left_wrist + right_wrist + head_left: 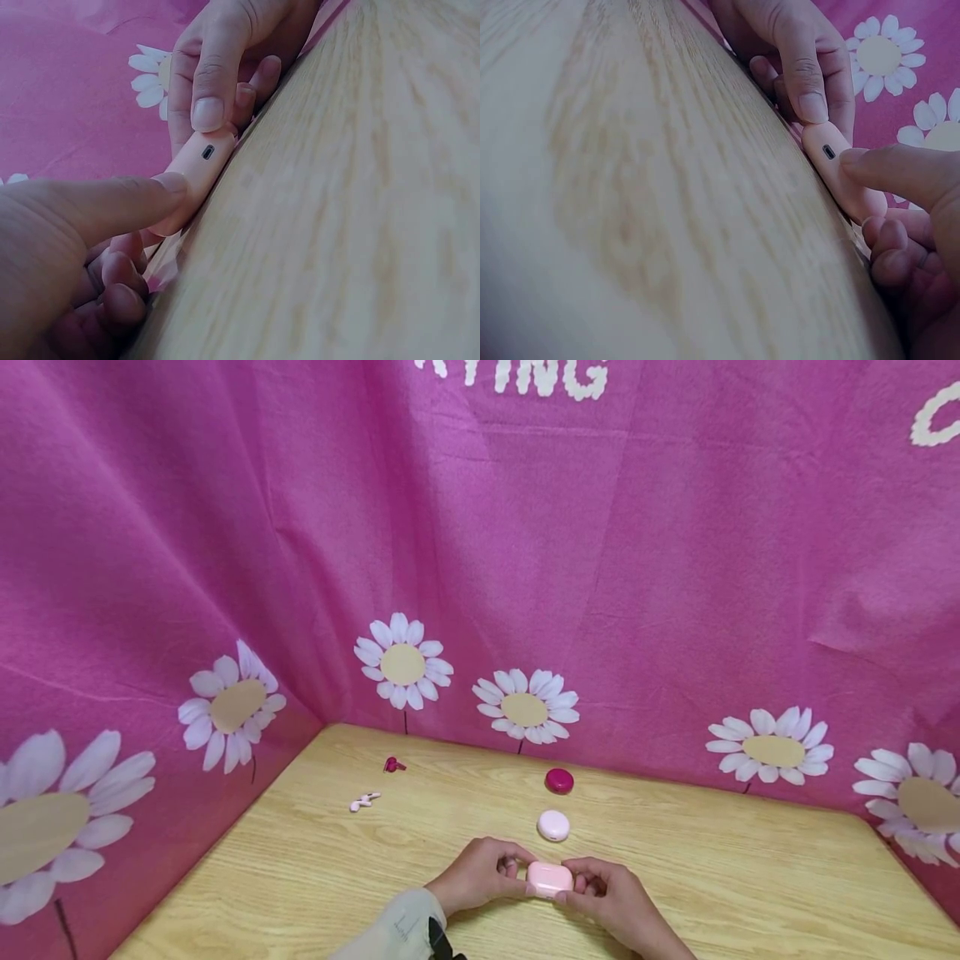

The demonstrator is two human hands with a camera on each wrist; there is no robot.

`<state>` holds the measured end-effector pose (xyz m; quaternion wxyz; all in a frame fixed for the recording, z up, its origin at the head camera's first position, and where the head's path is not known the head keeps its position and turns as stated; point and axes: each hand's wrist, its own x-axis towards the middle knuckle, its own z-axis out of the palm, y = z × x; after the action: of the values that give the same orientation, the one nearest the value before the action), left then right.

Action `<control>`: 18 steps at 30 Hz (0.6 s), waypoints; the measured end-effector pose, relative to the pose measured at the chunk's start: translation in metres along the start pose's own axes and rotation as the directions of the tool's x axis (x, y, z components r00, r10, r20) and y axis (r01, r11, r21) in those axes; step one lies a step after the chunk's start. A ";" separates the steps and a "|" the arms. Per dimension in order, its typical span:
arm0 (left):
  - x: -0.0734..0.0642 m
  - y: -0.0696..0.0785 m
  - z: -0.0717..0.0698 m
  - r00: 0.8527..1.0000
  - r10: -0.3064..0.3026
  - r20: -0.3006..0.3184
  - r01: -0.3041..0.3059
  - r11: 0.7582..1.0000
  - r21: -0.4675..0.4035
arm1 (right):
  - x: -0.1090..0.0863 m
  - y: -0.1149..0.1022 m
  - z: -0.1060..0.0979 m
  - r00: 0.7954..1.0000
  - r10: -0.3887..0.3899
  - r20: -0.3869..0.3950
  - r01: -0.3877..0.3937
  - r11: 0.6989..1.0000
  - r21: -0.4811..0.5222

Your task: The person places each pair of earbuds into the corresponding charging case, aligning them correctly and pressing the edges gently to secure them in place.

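A glossy light pink earbud case (550,878) lies at the table's front, between the two hands. My left hand (486,873) pinches its left end with thumb and index finger. At the opposite end, my right hand (611,896) pinches it the same way. Both wrist views show the case's narrow side with a small charging port; in the left wrist view the case (196,180) sits on the tabletop, its lid closed as far as I can see. Just behind stands a pale pink round case (553,826), and farther back a dark magenta round case (558,781).
Pale pink earbuds (364,802) lie on the left part of the wooden table (300,852). Magenta earbuds (393,765) lie behind them. A pink cloth (600,568) with daisies hangs along the table's back and left edges.
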<state>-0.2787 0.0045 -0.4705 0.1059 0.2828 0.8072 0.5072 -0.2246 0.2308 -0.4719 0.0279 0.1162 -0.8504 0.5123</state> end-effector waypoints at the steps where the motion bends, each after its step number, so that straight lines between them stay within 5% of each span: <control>1: 0.000 0.000 0.000 1.000 0.000 0.002 0.000 1.000 0.000 | 0.000 0.000 0.000 1.000 -0.004 0.000 0.004 1.000 -0.003; 18: -0.002 0.005 -0.002 1.000 0.005 0.003 -0.005 1.000 -0.025 | -0.001 -0.001 -0.001 1.000 -0.019 0.006 0.019 1.000 0.003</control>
<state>-0.2768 0.0035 -0.4651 0.1091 0.2843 0.7999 0.5171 -0.2237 0.2313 -0.4707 0.0301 0.1260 -0.8485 0.5131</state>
